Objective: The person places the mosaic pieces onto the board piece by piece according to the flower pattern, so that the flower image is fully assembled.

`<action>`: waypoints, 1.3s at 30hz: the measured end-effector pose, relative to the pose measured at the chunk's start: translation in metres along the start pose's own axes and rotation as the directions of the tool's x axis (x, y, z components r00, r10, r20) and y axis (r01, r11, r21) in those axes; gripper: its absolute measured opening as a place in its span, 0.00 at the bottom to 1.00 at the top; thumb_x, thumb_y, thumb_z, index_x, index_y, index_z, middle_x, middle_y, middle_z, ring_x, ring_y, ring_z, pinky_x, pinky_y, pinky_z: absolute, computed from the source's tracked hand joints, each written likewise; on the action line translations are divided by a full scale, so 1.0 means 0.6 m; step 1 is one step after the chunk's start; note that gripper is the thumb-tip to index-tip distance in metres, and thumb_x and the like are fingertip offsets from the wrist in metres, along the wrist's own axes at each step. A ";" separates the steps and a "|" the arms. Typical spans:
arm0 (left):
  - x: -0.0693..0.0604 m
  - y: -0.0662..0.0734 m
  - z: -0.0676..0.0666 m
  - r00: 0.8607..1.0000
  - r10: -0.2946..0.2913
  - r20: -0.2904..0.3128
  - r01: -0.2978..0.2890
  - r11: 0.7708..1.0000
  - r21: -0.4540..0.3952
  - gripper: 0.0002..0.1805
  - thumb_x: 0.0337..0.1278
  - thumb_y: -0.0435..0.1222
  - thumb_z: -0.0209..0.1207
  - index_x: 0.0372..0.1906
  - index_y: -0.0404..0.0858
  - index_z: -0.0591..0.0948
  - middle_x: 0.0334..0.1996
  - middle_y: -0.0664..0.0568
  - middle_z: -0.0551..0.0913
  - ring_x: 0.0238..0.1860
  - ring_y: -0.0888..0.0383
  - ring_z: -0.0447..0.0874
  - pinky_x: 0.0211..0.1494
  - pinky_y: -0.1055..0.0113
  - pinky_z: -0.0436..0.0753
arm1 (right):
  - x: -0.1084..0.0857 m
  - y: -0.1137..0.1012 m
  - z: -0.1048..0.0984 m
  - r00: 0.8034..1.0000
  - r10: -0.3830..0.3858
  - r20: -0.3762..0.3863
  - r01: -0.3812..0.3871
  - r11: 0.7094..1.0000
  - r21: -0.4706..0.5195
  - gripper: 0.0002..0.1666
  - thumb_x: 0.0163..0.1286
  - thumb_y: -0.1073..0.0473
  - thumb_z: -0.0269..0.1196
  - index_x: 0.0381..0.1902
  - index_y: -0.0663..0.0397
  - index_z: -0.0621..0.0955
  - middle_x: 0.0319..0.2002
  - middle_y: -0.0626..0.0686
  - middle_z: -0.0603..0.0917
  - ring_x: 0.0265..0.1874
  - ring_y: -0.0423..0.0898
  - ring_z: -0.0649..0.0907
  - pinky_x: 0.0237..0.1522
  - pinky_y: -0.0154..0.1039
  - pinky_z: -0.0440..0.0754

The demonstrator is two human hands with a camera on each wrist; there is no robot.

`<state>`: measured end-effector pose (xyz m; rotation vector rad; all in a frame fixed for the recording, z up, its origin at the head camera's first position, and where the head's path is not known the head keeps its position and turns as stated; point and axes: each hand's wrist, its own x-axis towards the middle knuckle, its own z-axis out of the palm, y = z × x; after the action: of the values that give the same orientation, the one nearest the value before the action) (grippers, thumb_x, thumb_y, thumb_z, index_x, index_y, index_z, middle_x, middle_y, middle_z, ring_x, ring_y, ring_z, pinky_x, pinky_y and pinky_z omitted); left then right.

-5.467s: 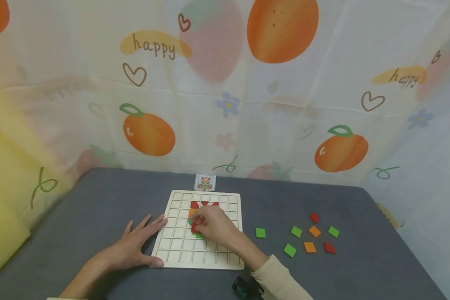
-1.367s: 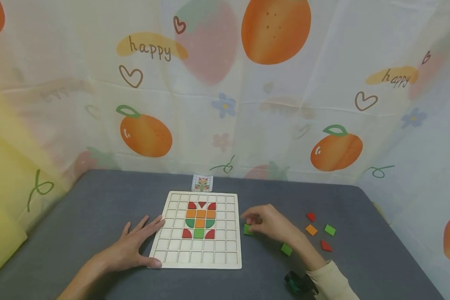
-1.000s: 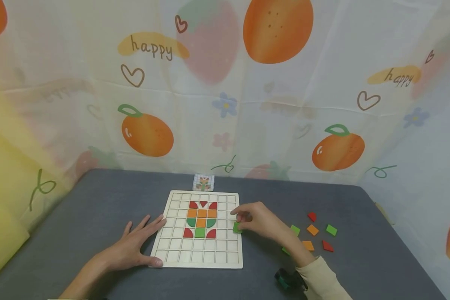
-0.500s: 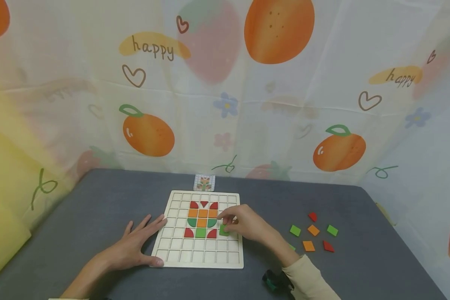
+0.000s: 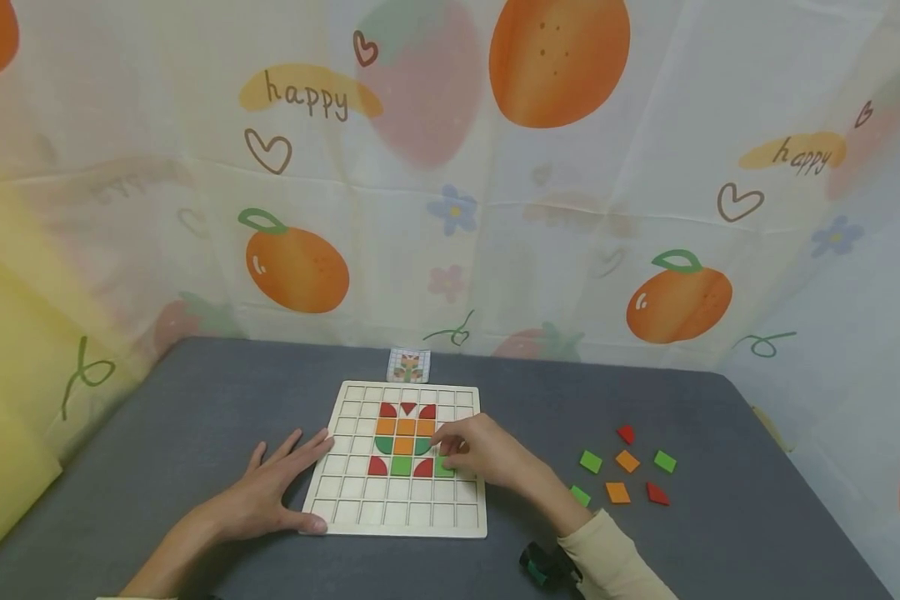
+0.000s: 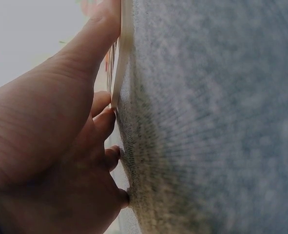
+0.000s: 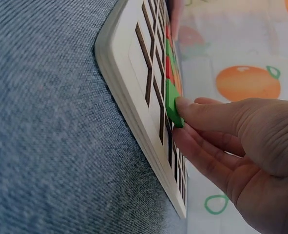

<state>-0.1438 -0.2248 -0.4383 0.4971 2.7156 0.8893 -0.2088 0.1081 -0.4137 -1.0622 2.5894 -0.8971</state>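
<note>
A pale square grid board (image 5: 367, 508) lies on the dark table, with red, orange and green tiles set in its middle cells. My left hand (image 5: 262, 496) rests at the board's left edge, fingers spread and straight, thumb at the lower corner. In the left wrist view the left hand (image 6: 51, 131) touches the board's side. My right hand (image 5: 483, 450) pinches a green square tile (image 5: 444, 467) at the cell right of the lower right red tile (image 5: 423, 467). In the right wrist view the green tile (image 7: 172, 103) stands slightly tilted on the board, between thumb and fingers.
A small pattern card (image 5: 408, 366) lies behind the board. To the right, loose tiles are scattered: green (image 5: 590, 461), orange (image 5: 618, 493) and red (image 5: 657, 493) among them. A printed curtain (image 5: 450, 167) hangs behind the table.
My right hand has picked up the green tile from the table right of the board and carried it left to the cell beside the red tile. The left hand has stayed in place.
</note>
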 end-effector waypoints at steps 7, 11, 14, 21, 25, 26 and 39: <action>0.000 -0.002 -0.001 1.000 0.005 0.000 -0.005 1.000 -0.003 0.60 0.33 0.59 0.74 0.76 0.43 0.61 0.76 0.42 0.55 0.75 0.30 0.38 0.64 0.27 0.29 | 0.001 -0.001 0.003 1.000 0.009 0.000 -0.009 1.000 -0.002 0.15 0.63 0.67 0.68 0.48 0.56 0.85 0.33 0.47 0.85 0.32 0.34 0.80 0.38 0.30 0.80; 0.001 -0.003 -0.001 1.000 -0.001 0.006 0.001 1.000 -0.002 0.60 0.33 0.59 0.74 0.76 0.44 0.60 0.76 0.43 0.55 0.75 0.30 0.38 0.64 0.27 0.29 | 0.000 -0.001 0.005 1.000 0.002 -0.008 -0.002 1.000 -0.002 0.15 0.62 0.69 0.68 0.48 0.56 0.86 0.33 0.46 0.85 0.32 0.34 0.80 0.37 0.30 0.80; 0.001 -0.002 -0.001 1.000 -0.010 0.010 0.010 1.000 -0.003 0.61 0.32 0.59 0.74 0.76 0.44 0.60 0.76 0.43 0.55 0.75 0.31 0.38 0.64 0.28 0.29 | 0.000 0.000 0.006 1.000 -0.011 -0.015 0.011 1.000 -0.007 0.16 0.61 0.69 0.68 0.48 0.56 0.86 0.33 0.46 0.85 0.33 0.34 0.80 0.38 0.30 0.80; -0.001 -0.002 -0.001 1.000 0.000 0.004 0.000 1.000 -0.004 0.61 0.33 0.59 0.74 0.76 0.43 0.60 0.76 0.42 0.55 0.74 0.30 0.38 0.64 0.27 0.29 | 0.000 0.006 0.007 1.000 -0.021 -0.020 0.020 1.000 -0.017 0.14 0.63 0.68 0.67 0.47 0.55 0.86 0.32 0.44 0.84 0.32 0.33 0.80 0.37 0.30 0.80; 0.000 -0.002 0.000 1.000 -0.001 0.005 0.001 1.000 -0.004 0.61 0.33 0.59 0.74 0.76 0.44 0.60 0.76 0.42 0.55 0.75 0.30 0.38 0.64 0.27 0.29 | -0.008 0.012 0.000 0.999 -0.014 -0.037 0.013 1.000 -0.028 0.14 0.64 0.66 0.66 0.48 0.55 0.85 0.33 0.43 0.84 0.33 0.34 0.80 0.39 0.32 0.80; 0.000 -0.002 0.000 1.000 -0.001 0.004 0.001 1.000 -0.006 0.61 0.33 0.59 0.74 0.76 0.44 0.60 0.76 0.42 0.55 0.75 0.30 0.38 0.64 0.27 0.29 | -0.011 0.014 -0.003 0.999 -0.012 -0.043 0.010 0.999 -0.034 0.13 0.65 0.65 0.66 0.48 0.56 0.85 0.33 0.43 0.84 0.34 0.34 0.80 0.39 0.32 0.81; 0.000 0.000 0.000 1.000 0.010 0.000 -0.010 1.000 -0.009 0.61 0.33 0.59 0.74 0.76 0.43 0.60 0.76 0.41 0.55 0.74 0.29 0.38 0.64 0.28 0.29 | -0.069 0.056 -0.045 0.990 0.051 -0.130 -0.064 0.993 -0.099 0.15 0.63 0.65 0.68 0.49 0.55 0.85 0.38 0.47 0.86 0.37 0.40 0.83 0.40 0.37 0.82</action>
<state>-0.1439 -0.2250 -0.4382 0.5095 2.7103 0.9032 -0.2087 0.1679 -0.4140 -0.9796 2.7832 -0.8525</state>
